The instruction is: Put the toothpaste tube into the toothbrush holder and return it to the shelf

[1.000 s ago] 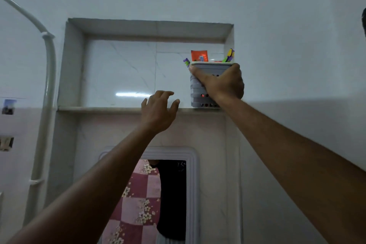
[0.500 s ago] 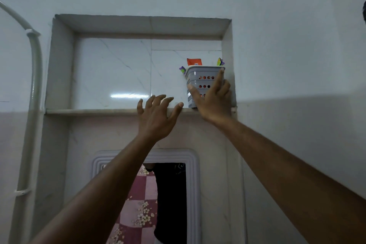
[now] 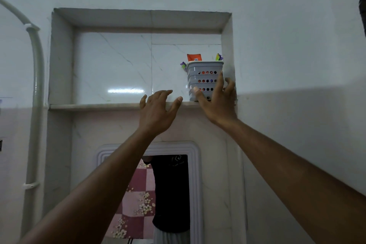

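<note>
Two hands raised – right hand [image 3: 216, 103] splayed against toothbrush holder [image 3: 205, 79], left hand [image 3: 156, 111] open, toothpaste tube [image 3: 194, 57] label unreadable

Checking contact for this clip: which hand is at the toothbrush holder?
The right hand, fingers spread open against the grey toothbrush holder on the shelf; the left hand hovers open, touching nothing.

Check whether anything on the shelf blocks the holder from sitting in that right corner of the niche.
Nothing visible does. The toothbrush holder already stands on the shelf against the niche's right wall, orange toothpaste tube inside. The right hand has open fingers at its front; the left hand is apart, at the shelf's edge.
</note>
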### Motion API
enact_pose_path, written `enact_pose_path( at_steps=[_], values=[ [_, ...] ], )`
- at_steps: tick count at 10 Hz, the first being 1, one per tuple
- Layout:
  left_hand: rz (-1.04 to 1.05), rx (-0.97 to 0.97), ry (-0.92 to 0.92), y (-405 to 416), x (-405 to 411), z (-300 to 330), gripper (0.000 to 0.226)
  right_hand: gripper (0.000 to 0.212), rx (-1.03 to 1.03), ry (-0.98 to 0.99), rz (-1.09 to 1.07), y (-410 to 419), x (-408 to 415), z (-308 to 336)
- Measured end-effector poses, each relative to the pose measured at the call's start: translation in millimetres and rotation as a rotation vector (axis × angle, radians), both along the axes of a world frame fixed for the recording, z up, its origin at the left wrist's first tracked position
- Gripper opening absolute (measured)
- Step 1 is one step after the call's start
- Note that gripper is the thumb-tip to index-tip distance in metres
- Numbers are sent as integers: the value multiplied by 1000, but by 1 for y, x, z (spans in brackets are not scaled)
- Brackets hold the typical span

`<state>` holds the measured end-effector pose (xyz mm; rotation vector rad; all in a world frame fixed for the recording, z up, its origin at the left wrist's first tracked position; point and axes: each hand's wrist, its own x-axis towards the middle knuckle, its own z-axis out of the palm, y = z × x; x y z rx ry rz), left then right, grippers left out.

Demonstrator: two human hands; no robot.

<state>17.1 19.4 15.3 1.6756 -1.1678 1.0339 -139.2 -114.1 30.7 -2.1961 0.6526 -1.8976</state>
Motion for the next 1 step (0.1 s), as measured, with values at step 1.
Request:
enact_pose_path(
  at_steps=[1],
  values=[
    [-80,-91,-16,10,-6,-3,61,83,-94,-221,8,6,-7,-8]
  ],
)
